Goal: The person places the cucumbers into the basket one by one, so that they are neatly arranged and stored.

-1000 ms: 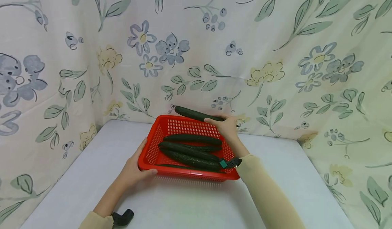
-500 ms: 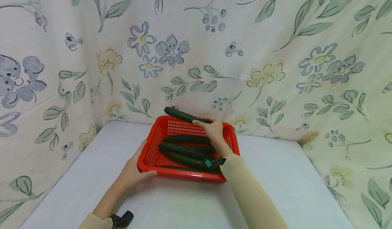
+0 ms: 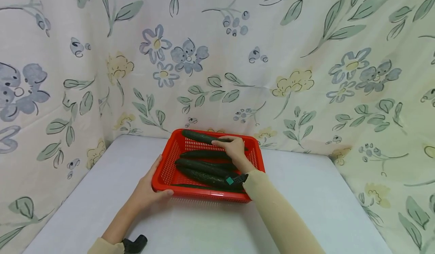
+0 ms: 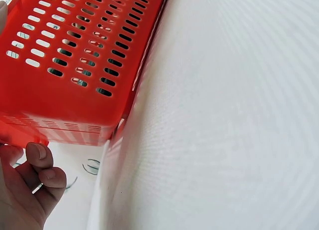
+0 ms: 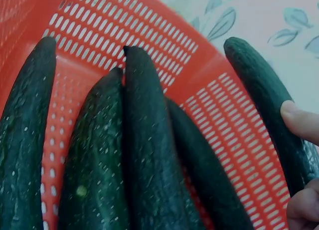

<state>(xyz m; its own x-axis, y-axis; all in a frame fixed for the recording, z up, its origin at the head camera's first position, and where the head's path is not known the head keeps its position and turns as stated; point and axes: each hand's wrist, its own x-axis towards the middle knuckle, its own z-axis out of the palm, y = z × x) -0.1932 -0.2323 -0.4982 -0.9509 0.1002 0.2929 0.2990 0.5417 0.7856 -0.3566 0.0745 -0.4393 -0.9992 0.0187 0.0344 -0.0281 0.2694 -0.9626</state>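
A red slotted plastic basket (image 3: 207, 194) sits on the white table with several dark green cucumbers (image 3: 200, 166) lying lengthwise in it. My left hand (image 3: 148, 190) grips its near left corner, thumb at the front rim; the left wrist view shows curled fingers (image 4: 40, 155) under the rim. Over the back part of the basket, my right hand (image 3: 233, 149) holds another cucumber (image 3: 198, 136) near its right end. The right wrist view shows thumb and fingertip on this cucumber (image 5: 259, 80), apart from those lying inside. The right forearm hides the basket's front right corner.
A floral cloth (image 3: 217, 57) hangs behind and beside the white table (image 3: 306, 201). The basket stands near the table's back edge. Each wrist wears a dark strap; the left one (image 3: 135, 243) carries a black camera mount.
My right hand has moved left with the cucumber, then lowered it from above the back rim to inside the basket's back part. The left hand and basket have stayed put.
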